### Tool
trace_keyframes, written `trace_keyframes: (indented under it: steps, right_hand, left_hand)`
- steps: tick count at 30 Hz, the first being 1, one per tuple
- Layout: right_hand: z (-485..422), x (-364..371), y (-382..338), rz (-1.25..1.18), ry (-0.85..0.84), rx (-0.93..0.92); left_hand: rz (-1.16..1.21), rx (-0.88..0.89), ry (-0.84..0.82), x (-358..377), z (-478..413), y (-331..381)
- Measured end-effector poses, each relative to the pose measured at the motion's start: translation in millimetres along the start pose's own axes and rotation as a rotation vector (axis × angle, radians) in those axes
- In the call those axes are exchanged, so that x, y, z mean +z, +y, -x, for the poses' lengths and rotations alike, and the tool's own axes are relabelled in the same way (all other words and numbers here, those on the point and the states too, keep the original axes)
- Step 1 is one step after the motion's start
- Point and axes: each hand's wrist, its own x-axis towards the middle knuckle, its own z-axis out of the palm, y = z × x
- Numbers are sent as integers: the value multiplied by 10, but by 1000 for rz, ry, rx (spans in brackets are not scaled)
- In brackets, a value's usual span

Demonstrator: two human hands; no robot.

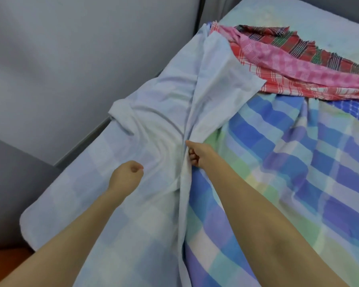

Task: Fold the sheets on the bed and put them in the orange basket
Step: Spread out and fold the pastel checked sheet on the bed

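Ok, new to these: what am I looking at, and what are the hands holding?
One picture, from a camera worn on the person's head, looking down over a bed. The right hand grips a bunched fold of the pale blue sheet. The left hand is curled on that sheet; whether it pinches fabric is unclear. A blue-green checked sheet lies to the right, red and pink plaid cloths beyond. The orange patch at lower left may be the basket.

Left hand point(126, 172), right hand point(197, 155) on pale sheet point(164, 112)
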Motion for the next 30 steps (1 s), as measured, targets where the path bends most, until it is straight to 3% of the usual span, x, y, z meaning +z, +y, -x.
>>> trace_keyframes:
  steps: [3,5,6,7,9,11,12,14,15,19,21,26,28,30]
  right_hand:
    - [17,58,-133,228,272,-240]
    - [184,98,-227,425,534,-584]
    - [332,181,-211,484,584,-822]
    - [543,280,-136,554,527,-1063]
    - [875,502,282,833,216,-1390]
    - [981,552,818,1269,-195,-1366]
    - [984,492,954,1514,-404,-1189]
    - [873,331,991,1724,-573,-708]
    - [844,229,915,1647,-554,-534]
    - [665,187,577,1017,-74,-542]
    - [555,232,359,735,117,-450]
    - [140,319,-75,-208,231,-13]
    - [11,386,-152,-385,310,-3]
    - [43,505,-279,-227,528,-232]
  left_hand:
    - [37,-56,49,-182,-95,-102]
    - [68,-85,78,-285,-167,-154]
    - [95,-99,92,-345,-217,-185]
    - [134,-105,107,-397,-267,-208]
    - [223,-106,146,-489,-355,-239]
    - [252,-110,146,-562,-425,-250]
    - [239,-122,122,-583,-447,-246]
    - [204,-153,73,-623,-504,-247]
    - [184,-159,52,-612,-519,-239]
    - [88,-157,35,-660,-643,-318]
    - [37,-165,69,-671,-693,-395]
    - [-57,-249,277,-718,-705,-732]
    - [-100,-309,352,-793,-675,-933]
    - [-173,-384,393,-880,-626,-1156]
